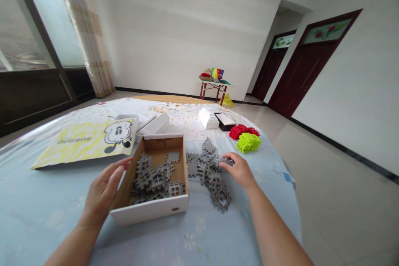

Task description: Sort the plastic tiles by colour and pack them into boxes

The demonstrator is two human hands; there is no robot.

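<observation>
A cardboard box (149,212) with white outer walls holds a loose heap of grey interlocking building tiles (152,176), some with window cut-outs. My left hand (106,187) is at the box's left wall, fingers stretched out and holding nothing; whether the fingertips touch the wall is hard to tell. To the right of the box, more grey tiles (215,178) lie in a pile on the tablecloth. Over that pile's right side, my right hand (238,170) pinches a grey tile (227,161) between thumb and fingers.
A yellow-and-white box lid (84,143) with a cartoon dog lies at the left. Farther back are a white box (156,124), white blocks (208,118) and a black-edged box (225,121). Red pieces (240,131) and lime-green pieces (248,143) sit near the round table's right edge.
</observation>
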